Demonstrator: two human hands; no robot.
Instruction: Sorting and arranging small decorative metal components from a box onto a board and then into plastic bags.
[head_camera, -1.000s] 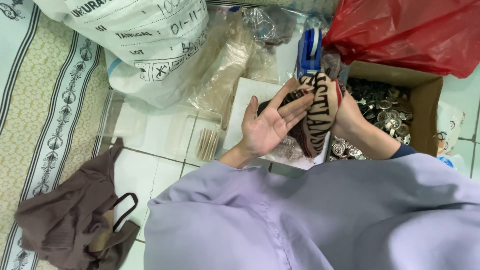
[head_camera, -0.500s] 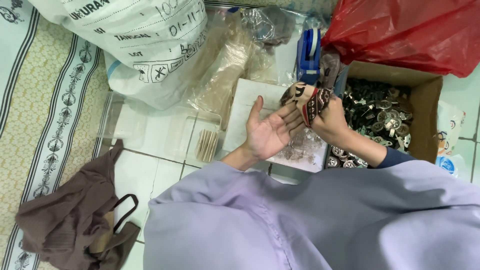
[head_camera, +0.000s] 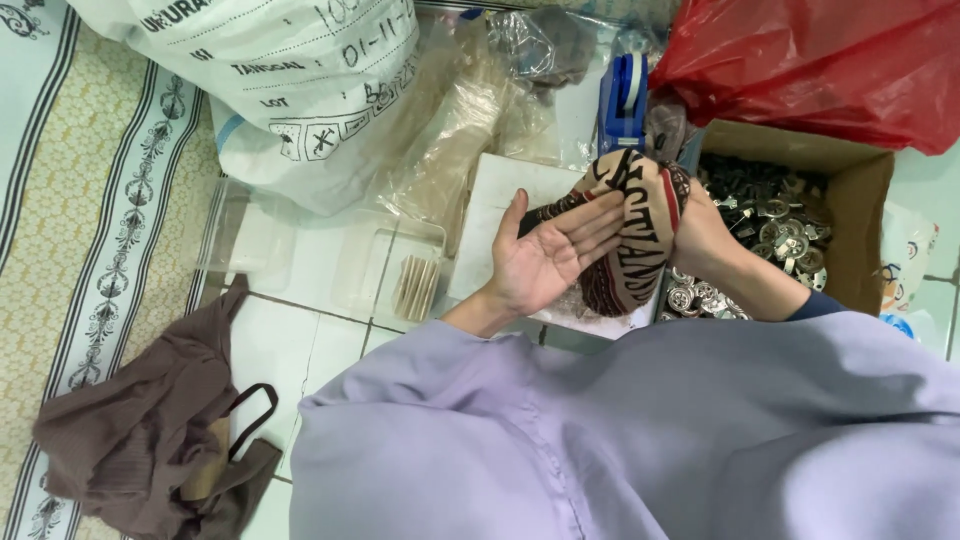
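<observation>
My left hand (head_camera: 552, 253) is palm up with fingers spread, its fingertips pressing against a rounded piece of brown and cream patterned fabric (head_camera: 637, 233). My right hand (head_camera: 703, 236) holds that fabric piece from the right side, mostly hidden behind it. Both hands hover above a white board (head_camera: 488, 217) on the tiled floor. My lilac sleeves (head_camera: 640, 430) fill the lower part of the view.
A cardboard box (head_camera: 862, 210) of small metal parts (head_camera: 775, 215) sits at right, under a red plastic bag (head_camera: 820, 60). A blue tape dispenser (head_camera: 624, 95), clear plastic bags (head_camera: 470, 110), a large white sack (head_camera: 290, 70), a clear tray of sticks (head_camera: 415, 285) and a brown cloth bag (head_camera: 160, 430) surround me.
The patterned fabric was lifted up and back, then brought down again against my left fingers. My left hand stayed palm up, shifting slightly.
</observation>
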